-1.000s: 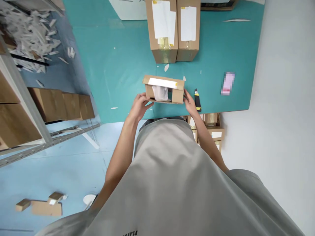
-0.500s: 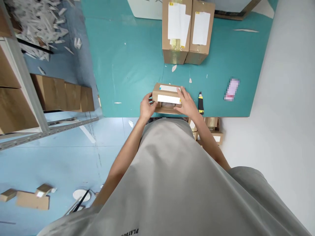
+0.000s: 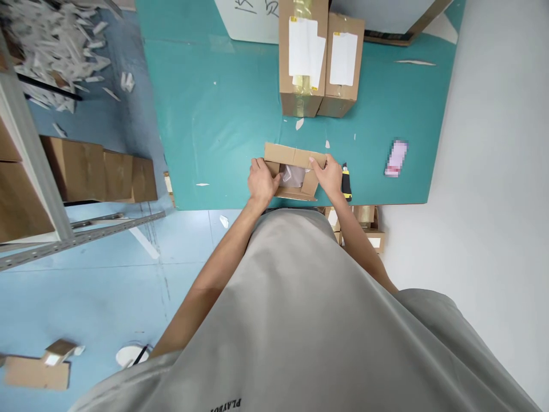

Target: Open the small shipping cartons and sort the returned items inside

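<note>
A small cardboard box (image 3: 281,153) lies at the front edge of the green table with its flaps folded out. Inside it shows a clear plastic bag (image 3: 293,175); what the bag holds I cannot make out. My left hand (image 3: 262,182) grips the box's left side, thumb over the rim. With thumb and fingers, my right hand (image 3: 328,174) pinches the far flap at its right end. A black and yellow box cutter (image 3: 346,184) lies just right of my right hand.
Two taped cardboard boxes with white labels (image 3: 303,57) stand at the back of the green table (image 3: 206,114). A pixelated pink item (image 3: 396,158) lies to the right. Boxes (image 3: 81,171) and a metal rack (image 3: 86,237) are on the left, a white wall on the right.
The box's far flap has swung up and back, so its labels are out of sight and the plastic bag inside shows more. My right hand has moved to that flap's end.
</note>
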Demonstrator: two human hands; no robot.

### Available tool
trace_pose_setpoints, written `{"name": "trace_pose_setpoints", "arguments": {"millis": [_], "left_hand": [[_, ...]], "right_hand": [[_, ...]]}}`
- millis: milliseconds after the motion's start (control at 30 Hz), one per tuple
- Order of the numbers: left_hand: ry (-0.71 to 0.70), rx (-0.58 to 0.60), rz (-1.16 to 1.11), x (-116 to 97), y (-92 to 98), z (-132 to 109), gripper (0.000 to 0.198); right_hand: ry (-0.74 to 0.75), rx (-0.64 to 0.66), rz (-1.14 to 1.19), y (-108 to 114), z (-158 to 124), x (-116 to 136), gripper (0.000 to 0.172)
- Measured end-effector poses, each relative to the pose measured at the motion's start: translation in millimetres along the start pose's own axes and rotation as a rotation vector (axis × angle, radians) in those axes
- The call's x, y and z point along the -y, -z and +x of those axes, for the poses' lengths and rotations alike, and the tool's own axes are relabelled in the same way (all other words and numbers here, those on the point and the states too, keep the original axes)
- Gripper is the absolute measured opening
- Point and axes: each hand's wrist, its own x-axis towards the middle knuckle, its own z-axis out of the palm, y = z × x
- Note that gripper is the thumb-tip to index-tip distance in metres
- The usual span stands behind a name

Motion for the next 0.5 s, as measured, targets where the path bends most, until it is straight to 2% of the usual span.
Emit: {"name": "trace_pose_setpoints", "arguments": {"millis": [67,133,233,300,433,500], "left_hand": [[-0.021,-0.021,-0.013,-1,-2.7,4,0.065],[-0.033,0.006,-0.02,-1,3.8,4,0.067],[-0.03,0.1,-0.073,-1,25.1,-1,0.071],[-0.049,0.12,-0.121,-1,39.4,-5,0.071],[-0.217,0.139,-0.156,-7,53.3,-4,0.063],[-0.269,0.183,-0.141,-11,53.4,1,0.064]], "right_hand": [[0.002,-0.011,0.029,-5,3,0,0.069],[0.01,-0.037,0.066,-9,3,2,0.071],[-0.021,-0.116,0.086,-11,3,7,0.071],[-0.024,-0.167,0.081,-10,6,11,0.065],[0.04,-0.175,0.075,-5,12,18,0.053],[0.071,-0.129,0.064,-4,11,21,0.056]]}}
